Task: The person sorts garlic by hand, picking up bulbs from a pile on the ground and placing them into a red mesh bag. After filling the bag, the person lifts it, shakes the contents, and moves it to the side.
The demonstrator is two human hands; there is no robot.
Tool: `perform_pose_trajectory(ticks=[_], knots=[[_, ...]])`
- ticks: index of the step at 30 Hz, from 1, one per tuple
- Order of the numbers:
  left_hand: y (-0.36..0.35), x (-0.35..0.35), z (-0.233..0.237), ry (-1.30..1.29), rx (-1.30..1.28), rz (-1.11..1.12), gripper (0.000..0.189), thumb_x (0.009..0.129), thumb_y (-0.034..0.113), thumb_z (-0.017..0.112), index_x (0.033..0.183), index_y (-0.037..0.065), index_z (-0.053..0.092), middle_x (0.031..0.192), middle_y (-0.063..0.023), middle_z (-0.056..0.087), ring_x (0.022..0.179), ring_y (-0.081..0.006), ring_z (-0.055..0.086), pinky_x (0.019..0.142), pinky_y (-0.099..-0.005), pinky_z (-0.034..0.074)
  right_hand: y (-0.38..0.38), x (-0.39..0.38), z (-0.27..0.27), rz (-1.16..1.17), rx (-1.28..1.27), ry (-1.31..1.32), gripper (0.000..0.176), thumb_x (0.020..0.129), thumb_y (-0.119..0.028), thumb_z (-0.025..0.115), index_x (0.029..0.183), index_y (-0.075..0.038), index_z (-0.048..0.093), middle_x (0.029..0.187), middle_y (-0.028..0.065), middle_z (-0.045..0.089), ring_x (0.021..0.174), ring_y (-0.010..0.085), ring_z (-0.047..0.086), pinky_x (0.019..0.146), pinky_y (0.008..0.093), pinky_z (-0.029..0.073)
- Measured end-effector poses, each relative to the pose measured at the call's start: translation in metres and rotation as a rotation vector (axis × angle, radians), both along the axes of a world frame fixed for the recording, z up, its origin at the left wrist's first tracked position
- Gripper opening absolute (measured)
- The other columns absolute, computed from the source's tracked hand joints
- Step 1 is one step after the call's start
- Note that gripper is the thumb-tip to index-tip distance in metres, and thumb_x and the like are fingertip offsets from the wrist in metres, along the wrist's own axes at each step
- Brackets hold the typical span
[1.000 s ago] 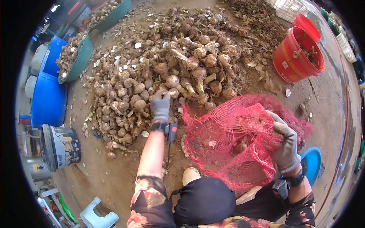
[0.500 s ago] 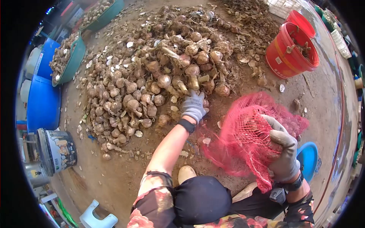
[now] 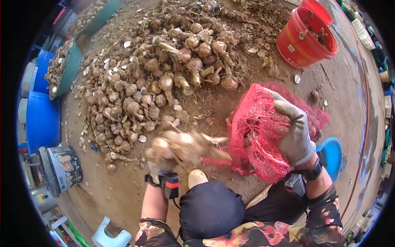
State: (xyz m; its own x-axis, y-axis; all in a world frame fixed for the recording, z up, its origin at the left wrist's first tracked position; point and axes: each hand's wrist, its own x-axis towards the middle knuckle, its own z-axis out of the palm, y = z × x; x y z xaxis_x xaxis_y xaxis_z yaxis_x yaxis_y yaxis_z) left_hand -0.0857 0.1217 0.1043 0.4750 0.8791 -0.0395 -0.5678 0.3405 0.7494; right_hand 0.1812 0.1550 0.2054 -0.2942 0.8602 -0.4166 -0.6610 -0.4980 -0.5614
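My left hand (image 3: 159, 168), in a grey glove and partly hidden, is closed on a few garlic bulbs (image 3: 183, 146) with stems. They are smeared by motion, their stems pointing toward a red mesh bag (image 3: 253, 136). My right hand (image 3: 297, 133), gloved too, grips the rim of that bag and holds its mouth toward the left. Some contents show dimly through the netting, and the bag's lower part rests on the ground. Ahead of both hands lies a large heap of garlic bulbs (image 3: 131, 96), several with long cut stems.
Two red buckets stand at the upper right; the nearer red bucket (image 3: 294, 45) holds some scraps. Behind my right wrist is a blue basin (image 3: 330, 154). Green tubs (image 3: 70, 72), blue barrels (image 3: 40, 119) and a dark bucket (image 3: 66, 168) line the left. A pale blue plastic piece (image 3: 109, 236) lies below.
My left hand has come back from the heap's near edge toward my knees, now carrying garlic bulbs. My right hand has raised the mesh bag's rim and spread its mouth wider.
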Motion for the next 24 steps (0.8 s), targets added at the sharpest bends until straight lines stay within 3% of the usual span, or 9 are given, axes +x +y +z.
perform_pose_trajectory(ticks=[2, 5, 6, 11, 14, 17, 19, 22, 24], knots=[[-0.014, 0.025, -0.014, -0.335, 0.056, -0.284, 0.038, 0.087, 0.041, 0.051, 0.1, 0.005, 0.054, 0.088, -0.0071, 0.057, 0.074, -0.0151, 0.056, 0.063, -0.0288, 0.046, -0.01, -0.012, 0.003, -0.03, 0.241, -0.071, 0.037, 0.086, -0.011, 0.044, 0.121, 0.0, 0.048, 0.108, 0.0099, 0.059, 0.097, 0.0162, 0.058, 0.088, 0.0303, 0.045], [0.008, 0.067, -0.021, 0.009, -0.315, -0.539, 0.046, 0.087, 0.043, 0.049, 0.111, 0.004, 0.053, 0.101, -0.0068, 0.059, 0.097, -0.0175, 0.053, 0.085, -0.0326, 0.041, -0.033, -0.013, -0.022, -0.127, 0.447, -0.688, 0.037, 0.086, -0.013, 0.044, 0.121, -0.001, 0.048, 0.104, 0.0092, 0.06, 0.092, 0.0146, 0.059, 0.086, 0.0298, 0.045], [0.017, 0.085, -0.044, -0.138, -0.277, -0.448, 0.045, 0.085, 0.037, 0.056, 0.114, 0.002, 0.052, 0.103, -0.0084, 0.06, 0.097, -0.0206, 0.054, 0.087, -0.0334, 0.042, -0.019, -0.01, 0.017, 0.029, -0.118, -0.166, 0.039, 0.086, -0.016, 0.046, 0.121, -0.001, 0.048, 0.106, 0.0106, 0.059, 0.094, 0.0161, 0.058, 0.086, 0.0297, 0.045], [0.08, 0.058, -0.101, 1.094, 0.447, 0.371, 0.058, 0.074, 0.028, 0.07, 0.119, -0.001, 0.049, 0.115, -0.0181, 0.056, 0.107, -0.0278, 0.054, 0.092, -0.0345, 0.041, -0.023, -0.025, 0.021, -0.04, -0.048, -0.052, 0.045, 0.085, -0.02, 0.04, 0.124, 0.002, 0.046, 0.121, 0.0146, 0.054, 0.109, 0.0267, 0.053, 0.097, 0.0394, 0.04], [0.064, -0.011, -0.046, 0.618, 0.081, 0.316, 0.037, 0.078, 0.017, 0.068, 0.108, -0.001, 0.058, 0.103, -0.0098, 0.062, 0.089, -0.0159, 0.059, 0.08, -0.027, 0.048, -0.021, -0.028, 0.005, -0.018, -0.123, -0.05, 0.039, 0.085, -0.01, 0.042, 0.121, 0.003, 0.047, 0.118, 0.0138, 0.055, 0.108, 0.023, 0.054, 0.097, 0.0363, 0.04], [0.043, -0.059, -0.059, 0.982, 0.125, 0.567, 0.022, 0.077, 0.014, 0.066, 0.096, 0.005, 0.061, 0.099, -0.0076, 0.061, 0.088, -0.0161, 0.057, 0.074, -0.0284, 0.048, -0.02, -0.029, -0.014, 0.032, -0.094, -0.045, 0.038, 0.085, -0.01, 0.043, 0.12, 0.002, 0.049, 0.116, 0.013, 0.057, 0.108, 0.0217, 0.054, 0.097, 0.0349, 0.04], [0.03, -0.065, -0.069, 2.013, 0.405, 0.063, 0.029, 0.072, 0.014, 0.066, 0.1, 0.011, 0.06, 0.11, -0.0121, 0.055, 0.101, -0.0257, 0.054, 0.083, -0.037, 0.046, -0.019, -0.035, -0.024, 0.025, -0.137, -0.101, 0.035, 0.084, -0.009, 0.045, 0.117, 0.0, 0.052, 0.11, 0.01, 0.06, 0.098, 0.0169, 0.058, 0.084, 0.0281, 0.047], [0.01, -0.067, -0.106, 2.0, 0.403, 0.02, 0.049, 0.063, 0.014, 0.068, 0.109, 0.015, 0.051, 0.111, -0.0136, 0.047, 0.104, -0.0315, 0.05, 0.084, -0.0392, 0.045, -0.015, -0.045, -0.039, 0.029, -0.257, -0.154, 0.03, 0.084, -0.01, 0.049, 0.111, -0.003, 0.057, 0.089, 0.0003, 0.063, 0.059, 0.0046, 0.053, 0.049, 0.0166, 0.04], [0.012, -0.079, -0.11, 1.919, 0.356, 0.04, 0.045, 0.064, 0.015, 0.067, 0.106, 0.013, 0.051, 0.106, -0.0135, 0.048, 0.102, -0.0306, 0.051, 0.082, -0.0391, 0.045, -0.012, -0.047, -0.037, 0.027, -0.25, -0.151, 0.03, 0.084, -0.01, 0.049, 0.112, -0.004, 0.057, 0.087, -0.0003, 0.063, 0.056, 0.0042, 0.051, 0.048, 0.0168, 0.039]])
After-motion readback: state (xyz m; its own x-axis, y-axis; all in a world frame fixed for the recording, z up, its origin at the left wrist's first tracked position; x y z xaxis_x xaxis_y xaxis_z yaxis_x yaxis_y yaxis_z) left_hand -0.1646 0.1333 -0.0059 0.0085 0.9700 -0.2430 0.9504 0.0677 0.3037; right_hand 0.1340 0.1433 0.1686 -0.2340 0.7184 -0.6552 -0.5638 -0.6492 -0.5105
